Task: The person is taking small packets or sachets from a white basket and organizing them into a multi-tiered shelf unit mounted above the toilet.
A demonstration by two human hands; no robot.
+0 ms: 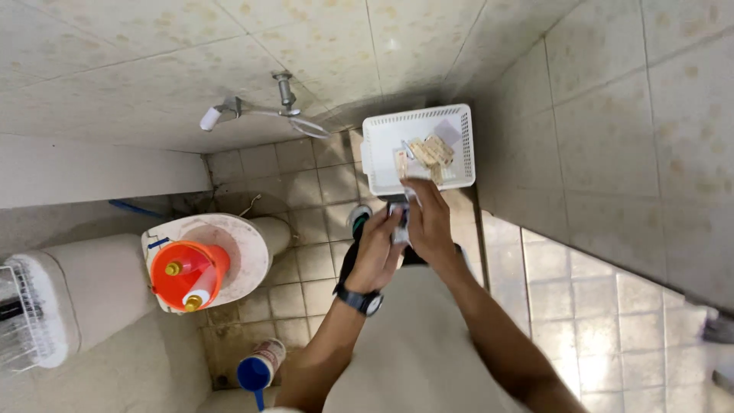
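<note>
From the head camera, the left hand [376,246] and right hand [428,222] meet just below the white basket [380,157], both closed on a small packet [399,220] pinched between them. An orange bucket [170,287] sits on the toilet [245,252], well apart.

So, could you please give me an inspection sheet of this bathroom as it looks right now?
Surface: tiled floor, stained by the toilet.
Job's things: small pale packet held between both hands; white basket holds flat packets.
Clutter: orange bucket with bottles on the toilet lid; blue-capped container on floor.
Hands: left hand and right hand both grip the packet.
Cables: spray hose on wall.
Surroundings: tiled walls, white tank.
</note>
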